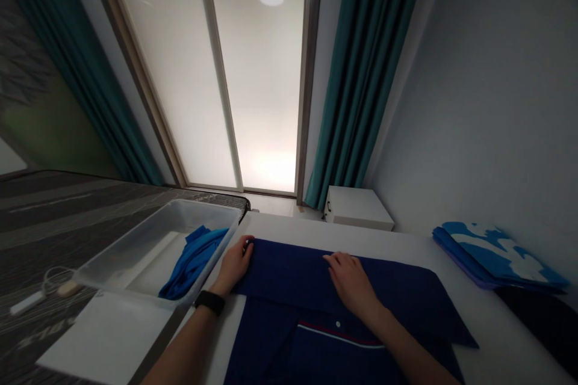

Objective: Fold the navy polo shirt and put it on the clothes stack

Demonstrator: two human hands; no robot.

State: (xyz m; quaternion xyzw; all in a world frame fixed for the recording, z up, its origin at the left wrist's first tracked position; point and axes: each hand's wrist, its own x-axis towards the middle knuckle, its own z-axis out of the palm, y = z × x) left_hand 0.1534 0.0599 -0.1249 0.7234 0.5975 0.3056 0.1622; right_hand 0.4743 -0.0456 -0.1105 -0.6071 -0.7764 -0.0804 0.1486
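Observation:
A dark navy shirt (316, 313) with a red and white chest stripe and a small button lies spread on a white table (497, 325). My left hand (235, 267), a black watch on its wrist, pinches the far left corner of the shirt's folded edge. My right hand (352, 283) rests flat on the cloth near the middle of that far edge, fingers stretched out and pressing down.
A clear plastic bin (149, 252) holding a bright blue garment (194, 261) sits at the table's left end. A folded blue and white cloth (497, 255) lies at the far right. A white cabinet (356, 207), teal curtains and a glass door stand beyond. A bed lies to the left.

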